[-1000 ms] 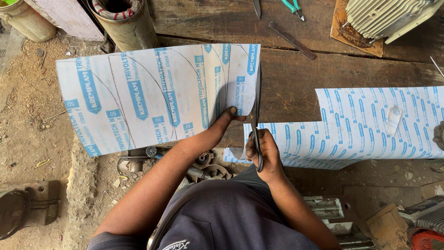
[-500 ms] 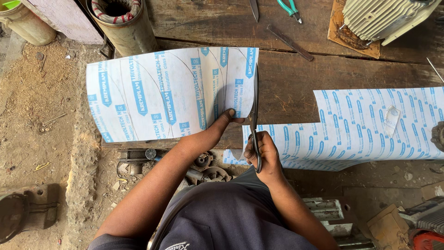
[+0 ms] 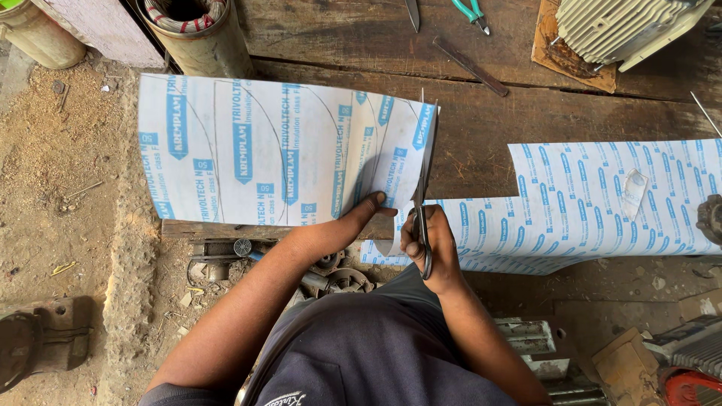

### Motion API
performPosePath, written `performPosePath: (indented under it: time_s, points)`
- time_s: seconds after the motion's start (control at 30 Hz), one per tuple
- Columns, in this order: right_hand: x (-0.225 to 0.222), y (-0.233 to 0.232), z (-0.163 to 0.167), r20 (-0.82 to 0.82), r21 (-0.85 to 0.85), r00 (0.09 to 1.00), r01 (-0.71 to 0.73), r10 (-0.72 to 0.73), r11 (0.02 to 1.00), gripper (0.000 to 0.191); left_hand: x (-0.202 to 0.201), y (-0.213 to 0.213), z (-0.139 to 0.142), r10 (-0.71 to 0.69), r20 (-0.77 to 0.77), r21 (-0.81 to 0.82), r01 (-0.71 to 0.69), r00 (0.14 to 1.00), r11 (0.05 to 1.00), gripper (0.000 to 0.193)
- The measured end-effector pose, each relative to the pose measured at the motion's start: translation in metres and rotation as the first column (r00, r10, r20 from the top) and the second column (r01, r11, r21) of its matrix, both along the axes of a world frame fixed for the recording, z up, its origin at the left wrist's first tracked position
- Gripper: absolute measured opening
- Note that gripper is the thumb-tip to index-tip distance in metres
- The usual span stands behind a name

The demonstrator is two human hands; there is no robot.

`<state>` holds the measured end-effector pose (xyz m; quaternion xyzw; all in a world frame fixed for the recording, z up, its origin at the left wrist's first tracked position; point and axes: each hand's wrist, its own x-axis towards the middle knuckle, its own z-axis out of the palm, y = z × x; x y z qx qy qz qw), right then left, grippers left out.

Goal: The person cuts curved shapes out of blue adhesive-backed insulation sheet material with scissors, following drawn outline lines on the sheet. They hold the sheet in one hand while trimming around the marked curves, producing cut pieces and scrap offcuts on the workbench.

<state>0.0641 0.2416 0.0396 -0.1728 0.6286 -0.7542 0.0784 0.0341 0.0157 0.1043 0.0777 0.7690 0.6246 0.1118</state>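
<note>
A white sheet of insulation paper with blue print (image 3: 263, 150) lies curled over the front of a dark wooden bench (image 3: 526, 113). My left hand (image 3: 366, 213) pinches its lower right edge. My right hand (image 3: 430, 240) grips a pair of scissors (image 3: 423, 173) whose blades stand up along the sheet's right edge, at the cut line. To the right lies the rest of the same printed paper (image 3: 594, 203), spread flat on the bench and hanging over its front edge.
At the back of the bench are a green-handled pliers (image 3: 471, 13), a flat metal bar (image 3: 472, 66), a blade (image 3: 413, 13) and a finned motor housing (image 3: 624, 26) on a rusty plate. A wound stator (image 3: 194, 30) stands at left. Metal parts (image 3: 331, 274) lie on the sandy ground.
The cut piece of paper has shifted to the right as the scissors have worked further up along its right edge. My left hand has stayed pinched on the lower edge.
</note>
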Motion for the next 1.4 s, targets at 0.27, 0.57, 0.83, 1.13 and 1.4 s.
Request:
performPosePath:
  time_s: [0.27,0.57,0.83,1.13,1.4]
  points:
    - [-0.005,-0.001,-0.002,-0.005,0.057,1.0,0.013,-0.012,0.998,0.071,0.002,0.001,0.004,-0.01,0.131,-0.017,0.012,0.991,1.0,0.026]
    - [-0.007,0.003,-0.01,0.031,0.059,0.999,0.014,-0.015,0.998,0.06,-0.001,-0.001,0.002,-0.003,0.103,-0.012,0.004,0.995,1.0,0.026]
    - [-0.009,0.007,-0.009,0.063,0.044,0.998,-0.006,0.003,0.999,0.053,-0.011,-0.017,0.006,-0.048,0.065,-0.021,0.05,0.997,0.999,0.024]
    - [-0.012,0.006,-0.013,0.056,-0.003,0.998,-0.022,0.022,1.0,0.056,-0.022,-0.028,0.007,-0.141,0.093,0.021,0.14,0.986,0.99,0.027]
    - [-0.013,0.008,-0.021,0.083,0.024,0.996,-0.01,0.008,1.0,0.042,-0.023,-0.029,0.01,-0.131,0.142,0.025,0.129,0.981,0.991,0.027]
